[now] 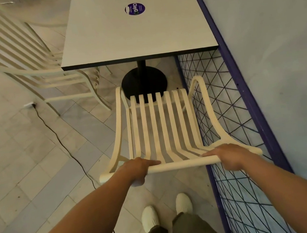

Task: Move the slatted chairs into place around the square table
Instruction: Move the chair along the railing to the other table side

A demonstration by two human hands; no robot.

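We hold the nearer slatted chair [161,127] by the top rail [181,164] of its back. Our left hand [138,168] wraps around the rail towards its left end, fingers curled over the top and thumb below. Our right hand [227,156] grips it towards the right end in the same way.

The chair faces the near edge of the square table [135,35]. From where we look, the front of its seat lies by the table's black round foot [143,82], short of the tabletop. Its right arm is just beside the purple wire fence [231,110] that runs along the wall [275,43].

The second slatted chair [11,48] stands at the table's left side, with its seat partly under that edge. A round purple sticker [134,9] sits on the tabletop. A black cable [63,144] trails across the tiled floor to our left, and our white shoes [149,218] show below.
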